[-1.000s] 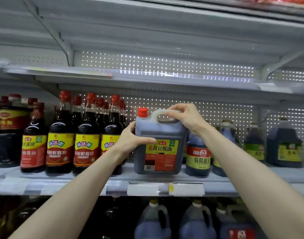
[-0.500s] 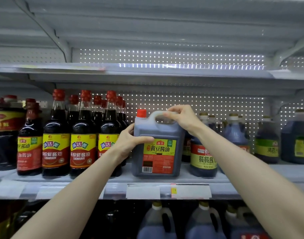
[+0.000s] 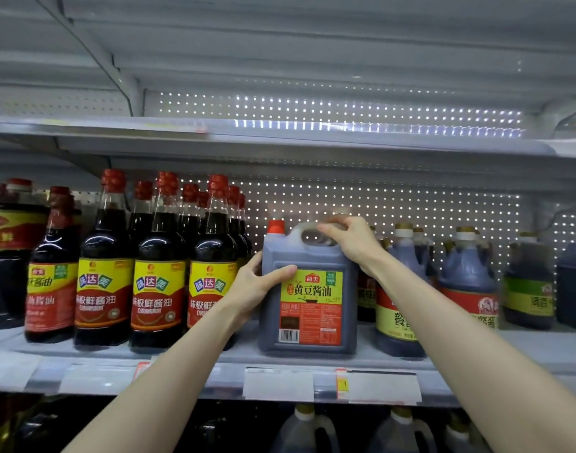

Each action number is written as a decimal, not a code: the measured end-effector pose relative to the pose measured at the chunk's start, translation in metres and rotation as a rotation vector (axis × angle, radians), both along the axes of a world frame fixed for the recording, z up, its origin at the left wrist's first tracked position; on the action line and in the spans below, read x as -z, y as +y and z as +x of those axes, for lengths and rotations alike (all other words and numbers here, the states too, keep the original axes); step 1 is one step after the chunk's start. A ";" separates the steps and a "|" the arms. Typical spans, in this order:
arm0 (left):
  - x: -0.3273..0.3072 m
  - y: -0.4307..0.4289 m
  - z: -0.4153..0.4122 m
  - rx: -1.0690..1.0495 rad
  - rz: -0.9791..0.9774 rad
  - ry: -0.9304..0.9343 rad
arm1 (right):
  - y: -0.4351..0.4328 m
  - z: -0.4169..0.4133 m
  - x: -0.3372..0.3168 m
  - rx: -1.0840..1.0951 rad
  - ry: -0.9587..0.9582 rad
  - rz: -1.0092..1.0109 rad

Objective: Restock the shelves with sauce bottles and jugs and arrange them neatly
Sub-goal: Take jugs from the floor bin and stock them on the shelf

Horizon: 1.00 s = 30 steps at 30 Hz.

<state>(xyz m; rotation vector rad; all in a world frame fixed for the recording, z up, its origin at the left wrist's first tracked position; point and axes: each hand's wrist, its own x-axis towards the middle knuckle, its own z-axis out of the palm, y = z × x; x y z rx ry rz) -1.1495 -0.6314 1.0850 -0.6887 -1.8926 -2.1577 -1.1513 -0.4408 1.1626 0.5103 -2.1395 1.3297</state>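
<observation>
Jug (image 3: 312, 256) barely moved, clasped by left grip (image 3: 254, 289) and right grip (image 3: 352, 243), beside bottles (image 3: 159, 273).

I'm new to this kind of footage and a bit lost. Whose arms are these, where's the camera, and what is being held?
No machine here: a person wears a wide-angle camera on the head, so their own arms reach into view. The right hand grips the top handle of a dark red-capped jug; the left hand holds its left side. The jug appears to stand on the shelf, between tall red-capped bottles on its left and rounder jugs on its right.
</observation>
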 end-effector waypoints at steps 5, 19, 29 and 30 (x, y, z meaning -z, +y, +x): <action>0.008 0.006 -0.002 -0.028 -0.014 0.073 | -0.001 0.000 0.011 0.025 -0.012 -0.084; 0.038 0.012 0.002 -0.060 -0.034 0.052 | -0.007 0.014 0.100 -0.148 -0.046 -0.388; 0.043 0.015 -0.003 -0.056 -0.035 0.041 | -0.003 0.005 0.105 -0.159 -0.050 -0.446; 0.043 0.015 -0.003 -0.054 -0.037 0.041 | -0.003 0.004 0.105 -0.160 -0.054 -0.447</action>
